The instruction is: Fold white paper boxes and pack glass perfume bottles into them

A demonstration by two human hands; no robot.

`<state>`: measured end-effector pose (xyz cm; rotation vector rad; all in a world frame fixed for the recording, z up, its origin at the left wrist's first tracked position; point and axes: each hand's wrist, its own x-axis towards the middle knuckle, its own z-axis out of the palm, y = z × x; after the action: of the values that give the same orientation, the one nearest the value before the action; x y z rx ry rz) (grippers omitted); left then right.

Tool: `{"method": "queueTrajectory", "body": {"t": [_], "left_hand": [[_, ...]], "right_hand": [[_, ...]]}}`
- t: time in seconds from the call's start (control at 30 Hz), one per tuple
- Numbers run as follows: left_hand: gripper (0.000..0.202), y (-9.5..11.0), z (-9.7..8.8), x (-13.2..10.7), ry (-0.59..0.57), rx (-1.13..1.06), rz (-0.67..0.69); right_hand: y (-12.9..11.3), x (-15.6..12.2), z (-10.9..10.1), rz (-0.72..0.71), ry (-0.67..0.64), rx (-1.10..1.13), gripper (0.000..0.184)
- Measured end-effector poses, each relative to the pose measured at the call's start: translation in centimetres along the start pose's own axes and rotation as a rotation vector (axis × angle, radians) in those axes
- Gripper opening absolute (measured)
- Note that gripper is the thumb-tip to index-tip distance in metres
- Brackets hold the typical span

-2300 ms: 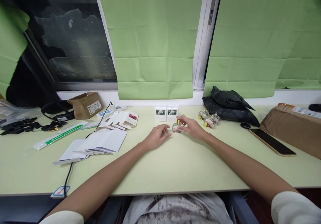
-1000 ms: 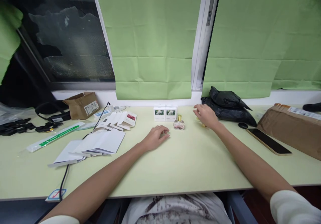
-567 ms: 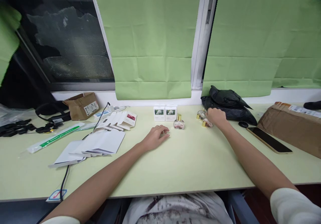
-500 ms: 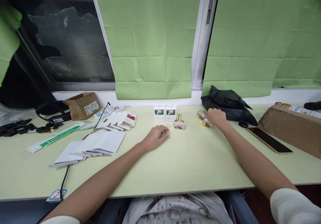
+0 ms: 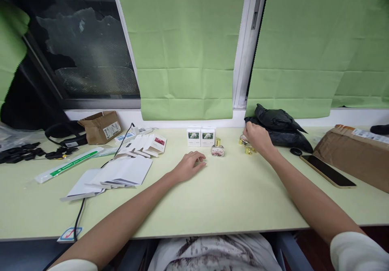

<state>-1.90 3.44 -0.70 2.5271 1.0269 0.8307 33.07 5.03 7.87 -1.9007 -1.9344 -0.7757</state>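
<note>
My left hand (image 5: 190,166) rests on the table, thumb apart from its loosely bent fingers, holding nothing. Beyond its fingertips a small glass perfume bottle (image 5: 217,150) with a gold cap and pinkish contents stands upright. Behind that bottle, two white boxes (image 5: 201,137) with flower pictures stand side by side. My right hand (image 5: 259,139) reaches to the back right with its fingers closed. Under and beside those fingers lie more small bottles, partly covered by the hand; one gold cap (image 5: 248,151) shows below it. Whatever the fingers grip is hidden.
Flattened white cartons (image 5: 121,171) are spread on the left, near an open brown box (image 5: 101,128) and a green-striped packet (image 5: 69,164). Black plastic bags (image 5: 278,127), a phone (image 5: 327,170) and a brown parcel (image 5: 354,155) lie on the right. A black cable (image 5: 79,214) crosses the front left edge.
My right hand has moved slightly left and back, its fingers now over the upper part of the lying bottles. My left hand stays where it was.
</note>
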Motion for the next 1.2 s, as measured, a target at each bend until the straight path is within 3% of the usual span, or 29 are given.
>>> {"method": "queueTrajectory", "body": {"t": [0.1, 0.2, 0.33, 0.5, 0.83, 1.2], "left_hand": [[0.029, 0.1, -0.1, 0.0, 0.0, -0.005, -0.009], [0.033, 0.5, -0.2, -0.1, 0.002, -0.023, -0.014], [0.045, 1.2, -0.5, -0.3, -0.018, -0.059, -0.031], [0.054, 1.7, -0.7, -0.3, -0.039, -0.085, -0.054], [0.049, 1.7, -0.7, -0.1, -0.073, -0.062, -0.039], [0.05, 2.0, -0.8, -0.1, -0.059, -0.067, -0.021]], "right_hand": [[-2.1, -0.5, -1.3, -0.19, 0.253, 0.106, 0.032], [-4.6, -1.6, -2.0, -0.351, 0.344, 0.315, 0.026], [-7.9, -3.2, -1.7, -0.53, 0.178, 0.55, 0.015], [-10.0, -4.1, -1.0, -0.551, 0.018, 0.72, 0.014], [-11.0, -4.5, 0.3, -0.5, -0.067, 0.843, 0.017], [-11.5, -4.8, 0.3, -0.508, -0.11, 0.798, 0.015]]}}
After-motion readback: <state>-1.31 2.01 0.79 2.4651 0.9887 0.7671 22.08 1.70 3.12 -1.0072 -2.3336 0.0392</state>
